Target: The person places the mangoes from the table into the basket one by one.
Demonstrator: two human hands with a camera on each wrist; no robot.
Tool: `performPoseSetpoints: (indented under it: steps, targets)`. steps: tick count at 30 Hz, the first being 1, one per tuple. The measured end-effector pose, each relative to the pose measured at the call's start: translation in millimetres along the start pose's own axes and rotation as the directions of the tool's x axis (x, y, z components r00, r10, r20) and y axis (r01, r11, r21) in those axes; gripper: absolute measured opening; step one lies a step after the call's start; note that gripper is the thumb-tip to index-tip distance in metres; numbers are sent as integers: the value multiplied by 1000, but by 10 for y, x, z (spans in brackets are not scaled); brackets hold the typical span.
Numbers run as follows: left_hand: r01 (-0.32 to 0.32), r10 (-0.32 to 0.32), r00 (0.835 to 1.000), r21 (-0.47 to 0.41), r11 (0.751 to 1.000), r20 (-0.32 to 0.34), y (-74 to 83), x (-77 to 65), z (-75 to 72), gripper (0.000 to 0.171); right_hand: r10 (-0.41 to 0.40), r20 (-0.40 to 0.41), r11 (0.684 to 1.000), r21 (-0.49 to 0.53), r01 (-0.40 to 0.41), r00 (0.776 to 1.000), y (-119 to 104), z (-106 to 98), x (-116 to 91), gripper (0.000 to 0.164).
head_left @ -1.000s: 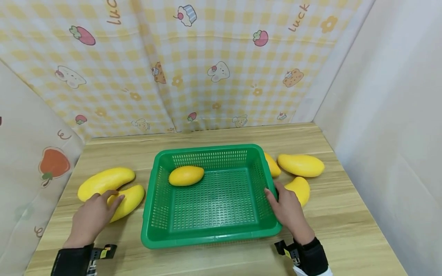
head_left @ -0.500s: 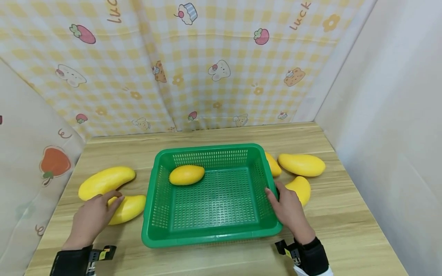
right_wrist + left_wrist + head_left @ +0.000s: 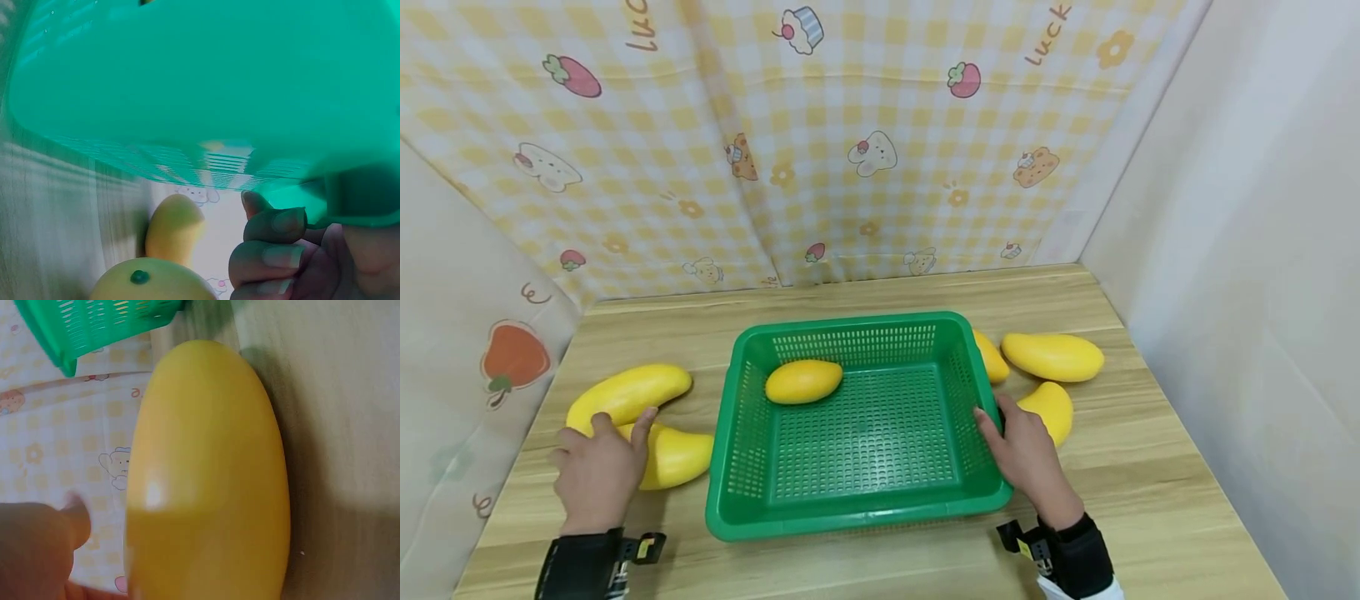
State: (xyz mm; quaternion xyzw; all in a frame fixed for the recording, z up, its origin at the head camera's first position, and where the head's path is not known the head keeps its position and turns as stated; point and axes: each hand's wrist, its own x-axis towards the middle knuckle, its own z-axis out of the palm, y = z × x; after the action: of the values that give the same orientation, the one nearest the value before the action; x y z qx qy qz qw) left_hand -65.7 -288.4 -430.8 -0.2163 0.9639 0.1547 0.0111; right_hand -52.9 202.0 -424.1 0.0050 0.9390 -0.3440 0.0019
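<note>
My left hand is over the near end of a yellow mango left of the green plastic basket. In the left wrist view that mango fills the middle, with the thumb apart from it; the other fingers are mostly hidden. Just beyond lies a second long yellow mango. With my right hand I grip the basket's right rim; the curled fingers show under it in the right wrist view. One orange-yellow mango lies inside the basket at the back left.
Right of the basket lie three more mangoes: one farthest right, one beside my right hand, and one partly hidden by the basket wall. A checked cloth hangs behind the wooden table.
The near left mango has turned, its right end swinging toward me and up to the basket. My left hand has shifted and its fingers have spread. My right hand stays on the rim.
</note>
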Motion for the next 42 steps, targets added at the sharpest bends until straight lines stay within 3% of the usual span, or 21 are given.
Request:
performPoseSetpoints:
  steps: [3,7,13,17,23,29,36,38,42]
  targets:
    - [114,-112,992,-21,993,62,41,38,6,98,4,-2,1000,2,-4,1000,2,0,-3,38]
    - [208,-204,963,-6,978,177,88,65,12,108,7,-2,1000,16,-7,1000,7,10,-5,38]
    - [193,-196,924,43,980,327,105,78,-20,111,3,-5,1000,24,-3,1000,4,22,-9,40]
    - [186,-193,904,57,981,381,106,55,-32,107,-1,-16,1000,23,1,1000,5,15,-15,38]
    - [181,-187,907,50,982,377,101,14,-16,100,-13,-28,999,32,14,1000,15,5,-16,36]
    - [167,-176,901,57,984,396,45,4,0,105,-14,-21,999,37,15,1000,16,12,-8,35]
    - [51,-57,897,25,998,439,21,2,27,112,-17,-23,1000,25,18,1000,27,10,-5,35]
    - [36,-35,901,5,999,433,29,-11,28,108,-18,-21,1000,21,18,1000,29,9,-1,35]
    - [63,-43,925,-39,997,378,55,-50,42,104,-12,-15,1000,25,13,1000,31,11,-1,36]
